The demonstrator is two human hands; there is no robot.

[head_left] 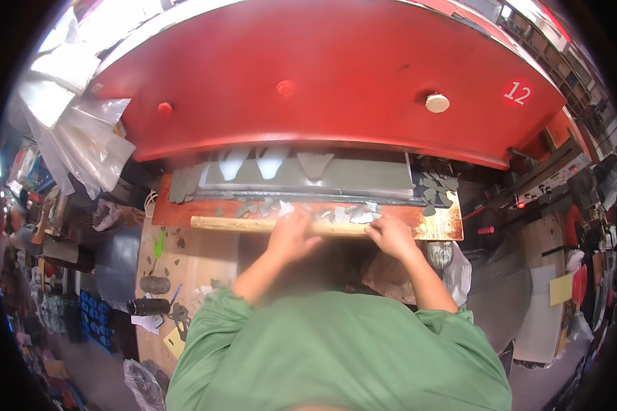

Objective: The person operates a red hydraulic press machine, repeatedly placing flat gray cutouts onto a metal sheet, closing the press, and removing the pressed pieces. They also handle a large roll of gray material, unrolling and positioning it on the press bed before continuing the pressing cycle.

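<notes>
Red press head (336, 75) overhangs the grey sheet (363, 175) with shapes already cut out; sheet lies flat on the bed beneath it. Cut grey pieces (353, 214) litter the front edge by the wooden rail (240, 224). My left hand (289, 233) rests on the rail, fingers loosely curled, nothing gripped. Right hand (389, 233) pinches at the pieces; can't tell if it's holding one.

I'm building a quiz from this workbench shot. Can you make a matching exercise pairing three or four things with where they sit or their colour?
Things:
1. left hand
2. machine hood
3. grey sheet
4. plastic bags

Descriptions:
A. red, arching over the bench
B. clear, piled at far left
C. resting on the wooden strip
D. flat under the hood, with shapes cut out

Pairs: 1-C, 2-A, 3-D, 4-B
</notes>
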